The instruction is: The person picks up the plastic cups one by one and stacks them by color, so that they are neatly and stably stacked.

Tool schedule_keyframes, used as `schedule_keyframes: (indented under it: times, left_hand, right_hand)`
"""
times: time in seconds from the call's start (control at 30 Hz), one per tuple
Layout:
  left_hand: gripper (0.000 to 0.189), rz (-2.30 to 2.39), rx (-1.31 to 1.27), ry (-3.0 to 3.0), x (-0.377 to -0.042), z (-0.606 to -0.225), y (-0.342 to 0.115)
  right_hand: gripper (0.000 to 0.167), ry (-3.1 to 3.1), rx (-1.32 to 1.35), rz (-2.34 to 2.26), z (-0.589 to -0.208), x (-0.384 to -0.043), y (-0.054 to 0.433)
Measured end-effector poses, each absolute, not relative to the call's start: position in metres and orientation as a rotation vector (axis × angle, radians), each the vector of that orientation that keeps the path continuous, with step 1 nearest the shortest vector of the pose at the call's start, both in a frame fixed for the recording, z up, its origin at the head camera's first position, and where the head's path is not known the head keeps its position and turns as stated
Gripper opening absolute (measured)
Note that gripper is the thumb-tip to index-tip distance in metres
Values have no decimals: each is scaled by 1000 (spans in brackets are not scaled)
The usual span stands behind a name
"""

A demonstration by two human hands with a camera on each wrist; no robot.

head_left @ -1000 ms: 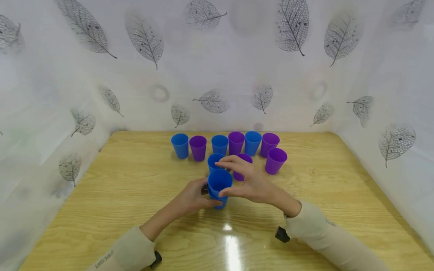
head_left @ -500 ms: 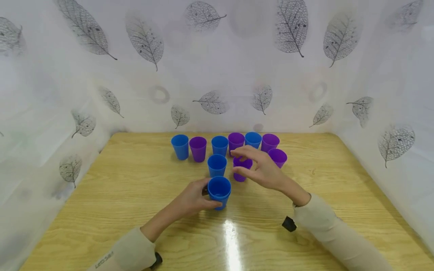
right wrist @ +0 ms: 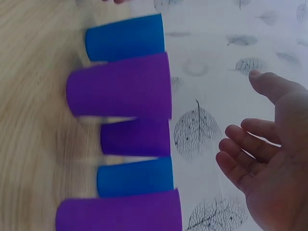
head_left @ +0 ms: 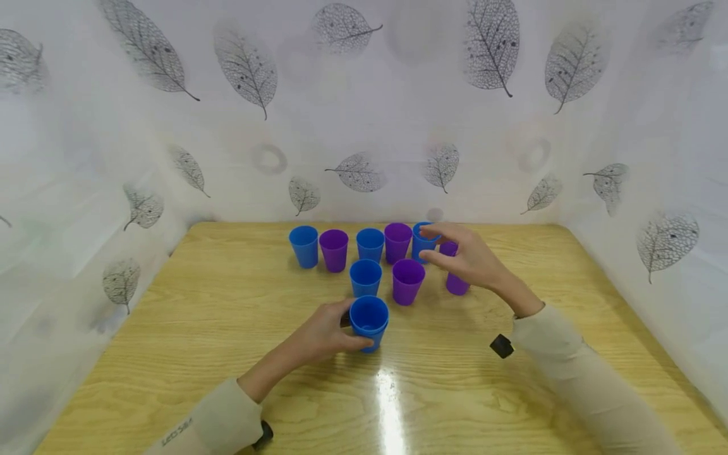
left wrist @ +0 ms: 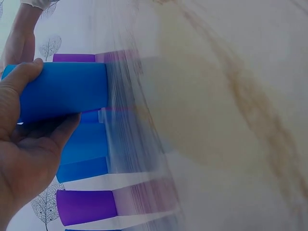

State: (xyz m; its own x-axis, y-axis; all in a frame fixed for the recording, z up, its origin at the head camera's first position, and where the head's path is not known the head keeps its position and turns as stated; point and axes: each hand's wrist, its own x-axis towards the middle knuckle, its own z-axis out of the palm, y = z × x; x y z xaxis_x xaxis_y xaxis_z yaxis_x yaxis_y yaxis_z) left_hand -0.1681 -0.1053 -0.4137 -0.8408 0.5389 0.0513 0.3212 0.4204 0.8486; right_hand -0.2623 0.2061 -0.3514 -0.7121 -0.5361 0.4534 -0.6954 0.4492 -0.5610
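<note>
My left hand point(head_left: 321, 333) grips a pair of nested blue cups point(head_left: 370, 321) upright on the table, thumb on the near side. In the left wrist view the outer wall of the held blue cups point(left wrist: 67, 91) shows between thumb and fingers. My right hand point(head_left: 473, 260) hovers over the cups at the right, thumb and fingers spread apart, holding nothing. Below it stands a purple cup point(head_left: 457, 285), its rim hidden by the hand. Another purple cup point(head_left: 448, 248) and a blue cup point(head_left: 422, 248) behind are partly covered.
Just beyond the held cups stand a blue cup point(head_left: 365, 279) and a purple cup point(head_left: 407, 287). A back row holds blue and purple cups, including a blue cup point(head_left: 304, 248) at its left end. The wooden table point(head_left: 239, 297) meets a leaf-patterned cloth point(head_left: 364, 126) behind.
My right hand has left the blue cups and moved right and away from me, past the middle purple cup. The upper blue cup has sunk deeper into the lower one, still in my left hand.
</note>
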Motion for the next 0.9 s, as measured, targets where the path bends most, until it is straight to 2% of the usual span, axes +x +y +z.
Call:
schedule_keyframes:
  times: [0.43,0.7,0.9]
  left_hand:
    - [56,1375,760,2451,-171,-414,-104]
    - [57,1378,753,2450,-172,-414,-104]
    - [57,1363,746,2466,-173,-414,-104]
  right_hand:
    - [53,-2616,936,948,-356,-297,229]
    - [65,-2756,889,870,-358,-312,226]
    - [66,-2818,903,791,-359,-321,222]
